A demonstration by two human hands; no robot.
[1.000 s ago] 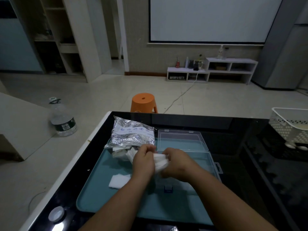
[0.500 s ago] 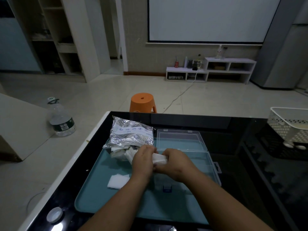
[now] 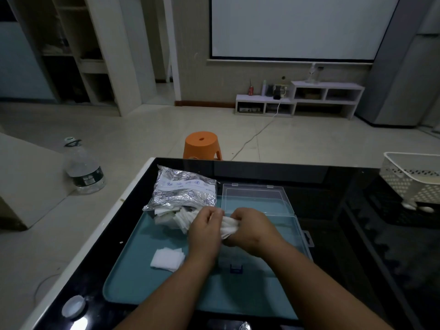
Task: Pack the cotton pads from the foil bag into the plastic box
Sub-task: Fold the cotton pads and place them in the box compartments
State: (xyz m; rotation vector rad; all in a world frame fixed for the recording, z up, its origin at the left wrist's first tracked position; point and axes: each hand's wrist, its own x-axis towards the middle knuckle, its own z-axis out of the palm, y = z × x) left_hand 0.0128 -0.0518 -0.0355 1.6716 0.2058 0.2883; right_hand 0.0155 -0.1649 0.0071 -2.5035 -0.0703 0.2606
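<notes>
Both hands, left hand (image 3: 205,231) and right hand (image 3: 250,231), grip cotton pads (image 3: 229,226) between them above plastic box (image 3: 300,231).

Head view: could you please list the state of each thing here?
Foil bag: open, pads spilling out.
Plastic box: lid open.
Left hand: gripping a bunch of pads.
Right hand: gripping the same bunch.
Loose pads: lying on the tray.

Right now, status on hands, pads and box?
Left hand and right hand both gripping a wad of cotton pads. Plastic box open. One pad loose on tray.
</notes>
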